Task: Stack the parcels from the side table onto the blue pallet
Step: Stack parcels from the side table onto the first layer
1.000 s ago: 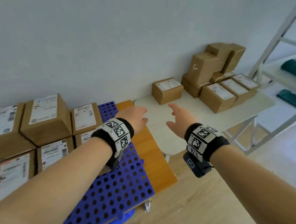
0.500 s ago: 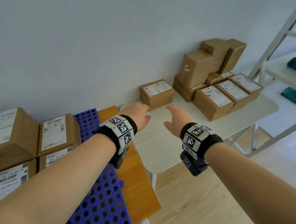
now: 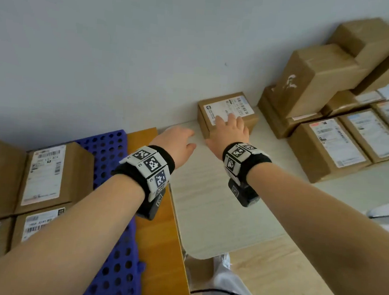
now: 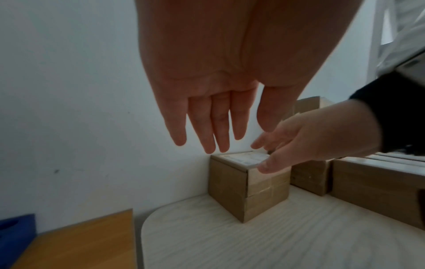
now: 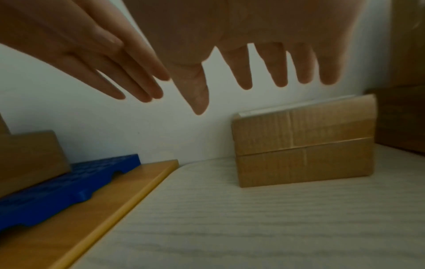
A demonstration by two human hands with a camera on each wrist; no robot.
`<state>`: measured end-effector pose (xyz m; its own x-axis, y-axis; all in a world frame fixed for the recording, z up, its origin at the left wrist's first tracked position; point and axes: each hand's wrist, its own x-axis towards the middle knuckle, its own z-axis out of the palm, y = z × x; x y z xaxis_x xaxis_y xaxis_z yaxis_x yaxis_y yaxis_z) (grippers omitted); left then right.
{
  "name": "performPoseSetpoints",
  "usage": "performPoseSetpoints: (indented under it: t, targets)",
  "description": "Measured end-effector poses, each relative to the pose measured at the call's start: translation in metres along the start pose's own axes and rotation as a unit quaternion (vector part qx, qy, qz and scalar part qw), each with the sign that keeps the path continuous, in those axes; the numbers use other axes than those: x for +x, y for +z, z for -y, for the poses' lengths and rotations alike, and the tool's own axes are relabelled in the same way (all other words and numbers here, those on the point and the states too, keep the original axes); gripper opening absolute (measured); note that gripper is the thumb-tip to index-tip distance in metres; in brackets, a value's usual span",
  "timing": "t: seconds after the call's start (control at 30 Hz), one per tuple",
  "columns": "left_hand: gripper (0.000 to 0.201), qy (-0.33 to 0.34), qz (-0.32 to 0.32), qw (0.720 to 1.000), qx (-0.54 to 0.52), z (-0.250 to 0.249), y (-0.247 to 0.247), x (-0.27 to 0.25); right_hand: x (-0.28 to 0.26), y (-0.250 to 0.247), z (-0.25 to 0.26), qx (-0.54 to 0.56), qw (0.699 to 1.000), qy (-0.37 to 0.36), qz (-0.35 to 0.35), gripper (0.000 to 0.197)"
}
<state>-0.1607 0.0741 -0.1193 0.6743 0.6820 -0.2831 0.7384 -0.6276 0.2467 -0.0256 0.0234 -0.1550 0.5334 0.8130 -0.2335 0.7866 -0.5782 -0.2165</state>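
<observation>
Far left of frame I see parcels (image 3: 44,172) already stacked on the blue pallet (image 3: 111,151), which sits on an orange board (image 3: 158,236). My left hand (image 3: 177,144) hovers at centre, fingers straight, holding nothing. Just right of it, my right hand (image 3: 229,133) spreads flat over the nearest parcel (image 3: 225,108) on the pale surface (image 3: 212,205); contact unclear. More boxes (image 3: 329,91) piled upper right.
</observation>
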Motion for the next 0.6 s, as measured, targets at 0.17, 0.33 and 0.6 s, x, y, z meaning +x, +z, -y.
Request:
performPoseSetpoints:
  t: [0.17,0.33,0.6]
  targets:
    - [0.047,-0.046,0.011,0.999,-0.012,0.006,0.012,0.024,0.042,0.016,0.001,-0.067,0.997,-0.029,0.023,0.075]
    - [0.047,-0.074,0.017,0.997,-0.004,-0.004,0.017,0.047,0.043,0.019,-0.011,-0.096,0.993,-0.067,0.015,0.066]
    - [0.07,-0.088,0.031,0.995,-0.026,-0.032,0.036,0.069,0.001,0.011,-0.061,0.006,0.993,-0.105,0.054,0.069]
